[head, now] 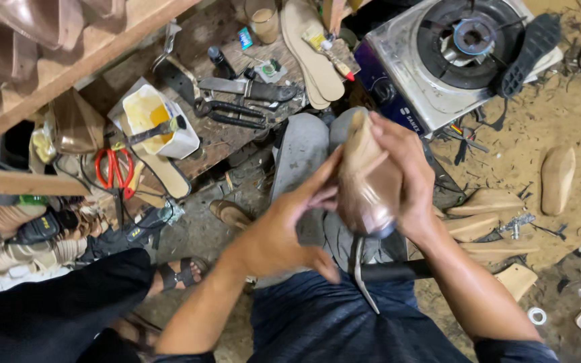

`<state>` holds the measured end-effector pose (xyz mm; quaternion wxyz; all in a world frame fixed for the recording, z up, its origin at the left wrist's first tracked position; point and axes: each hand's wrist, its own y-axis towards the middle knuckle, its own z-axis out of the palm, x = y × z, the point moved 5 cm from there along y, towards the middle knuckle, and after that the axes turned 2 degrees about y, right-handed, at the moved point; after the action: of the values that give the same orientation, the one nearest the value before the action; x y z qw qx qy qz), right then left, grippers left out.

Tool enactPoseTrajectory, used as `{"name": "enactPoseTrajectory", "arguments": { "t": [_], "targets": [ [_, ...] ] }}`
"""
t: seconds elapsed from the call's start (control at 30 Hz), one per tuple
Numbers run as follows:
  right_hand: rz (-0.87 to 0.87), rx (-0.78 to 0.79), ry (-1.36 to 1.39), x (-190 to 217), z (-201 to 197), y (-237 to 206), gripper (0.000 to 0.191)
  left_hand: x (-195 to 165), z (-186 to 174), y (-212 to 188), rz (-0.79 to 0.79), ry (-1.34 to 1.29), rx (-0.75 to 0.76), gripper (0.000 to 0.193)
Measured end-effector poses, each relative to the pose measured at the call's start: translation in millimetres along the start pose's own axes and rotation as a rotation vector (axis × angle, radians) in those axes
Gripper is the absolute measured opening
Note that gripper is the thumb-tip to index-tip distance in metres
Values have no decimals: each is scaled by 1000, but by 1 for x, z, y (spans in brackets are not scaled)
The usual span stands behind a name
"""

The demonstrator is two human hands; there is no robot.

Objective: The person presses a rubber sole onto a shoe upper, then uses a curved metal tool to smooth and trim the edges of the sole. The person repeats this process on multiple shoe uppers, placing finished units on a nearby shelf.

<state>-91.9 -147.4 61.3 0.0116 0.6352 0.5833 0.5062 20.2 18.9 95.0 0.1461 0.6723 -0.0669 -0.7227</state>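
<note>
**Entry: brown shoe upper on its form, held over the lap**

Item in hand: a brown leather shoe [369, 181], stretched over a form and held toe-down above the knees, between the low workbench and the stove.

Right hand [408, 176]: wrapped round the far side of the shoe, fingers curled closed over its upper edge, so the piece stays steady and upright, by my reading.

Left hand [289, 225]: not gripping; the fingers are extended and pressed flat against the near side of the leather, thumb hanging free below (it looks like a smoothing or pressing hold, the right hand giving something to push against).

A thin strap or strip [360, 269] hangs from under the shoe across the lap; what it is fixed to cannot be told.

Surroundings:
- Wooden workbench [216, 134], carrying a white glue tub [152, 117] with a brush in it, pliers [233, 113], a knife [247, 89], pale insoles [311, 54] and a small glue tube [327, 50], all within arm's reach.
- Red-handled scissors [117, 171] beside the bench.
- Gas stove [438, 54] with a black sole [529, 54] resting on its edge.
- Wooden shoe forms [489, 202] on the sandy floor to the right.
- Another person's sandalled foot [179, 274] at lower left.
</note>
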Motion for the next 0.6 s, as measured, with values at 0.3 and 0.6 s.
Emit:
{"name": "enactPoseTrajectory", "arguments": {
  "t": [0.3, 0.6],
  "targets": [
    [349, -109, 570, -45, 38, -42, 78, 0, 17, 39, 255, 721, -309, 80],
    [570, -260, 842, -58, 49, -63, 56, 9, 23, 36, 278, 634, -251, 72]
  ]
}}
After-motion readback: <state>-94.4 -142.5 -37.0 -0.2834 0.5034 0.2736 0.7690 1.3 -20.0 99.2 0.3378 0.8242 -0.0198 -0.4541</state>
